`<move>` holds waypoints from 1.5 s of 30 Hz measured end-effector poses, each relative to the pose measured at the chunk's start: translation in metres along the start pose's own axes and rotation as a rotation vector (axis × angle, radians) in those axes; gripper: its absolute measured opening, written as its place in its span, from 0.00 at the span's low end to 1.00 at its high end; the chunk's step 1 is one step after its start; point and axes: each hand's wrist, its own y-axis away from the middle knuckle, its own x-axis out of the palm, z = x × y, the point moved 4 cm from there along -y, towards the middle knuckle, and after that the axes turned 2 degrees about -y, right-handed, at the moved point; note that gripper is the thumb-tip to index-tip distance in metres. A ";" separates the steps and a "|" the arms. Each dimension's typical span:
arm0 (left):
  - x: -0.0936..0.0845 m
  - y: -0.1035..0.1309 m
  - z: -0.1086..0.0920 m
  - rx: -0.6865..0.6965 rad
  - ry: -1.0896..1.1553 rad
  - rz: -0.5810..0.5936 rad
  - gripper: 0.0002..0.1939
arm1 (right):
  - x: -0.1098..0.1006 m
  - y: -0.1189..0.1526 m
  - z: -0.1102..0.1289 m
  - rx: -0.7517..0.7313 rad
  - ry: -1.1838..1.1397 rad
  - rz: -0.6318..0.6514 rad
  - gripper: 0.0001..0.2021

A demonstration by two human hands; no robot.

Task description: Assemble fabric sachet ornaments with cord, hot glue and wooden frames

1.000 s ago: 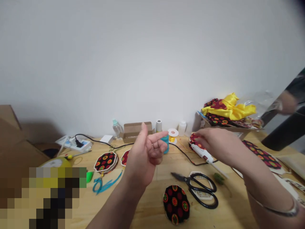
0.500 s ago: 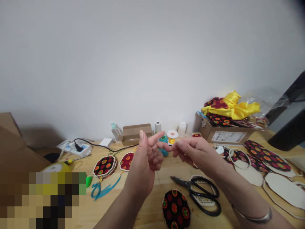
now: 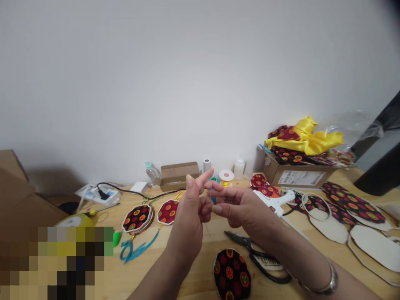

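My left hand (image 3: 190, 212) is raised over the table, thumb and index finger stretched out and apart, the lower fingers curled in. My right hand (image 3: 240, 208) meets its fingertips from the right, its thumb apart from its index finger. No held object can be made out; anything very thin between the fingers is too small to see. Beneath them lies an oval black patterned fabric piece (image 3: 231, 273). Black-handled scissors (image 3: 240, 241) rest beside it, partly hidden by my right forearm. A white glue gun (image 3: 275, 204) lies behind that forearm.
Left of my hands lie a stack of patterned pieces (image 3: 137, 218), a red patterned piece (image 3: 168, 211) and a teal ribbon (image 3: 140, 251). A spool (image 3: 226, 175) and a white bottle (image 3: 239, 168) stand by the wall. At right are cream panels (image 3: 375, 248) and a fabric-filled box (image 3: 300, 178).
My right hand has moved left and lower, closer to my left palm, and its thumb has parted from the index finger. The glue gun has come into view behind my forearm.
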 end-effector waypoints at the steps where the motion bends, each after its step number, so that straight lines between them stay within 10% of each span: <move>1: 0.000 0.000 0.001 0.000 -0.011 0.010 0.34 | 0.001 0.000 0.000 -0.006 -0.015 0.001 0.19; 45: 0.001 0.003 0.012 0.079 -0.221 0.041 0.38 | 0.002 -0.001 0.005 -0.160 -0.037 -0.113 0.08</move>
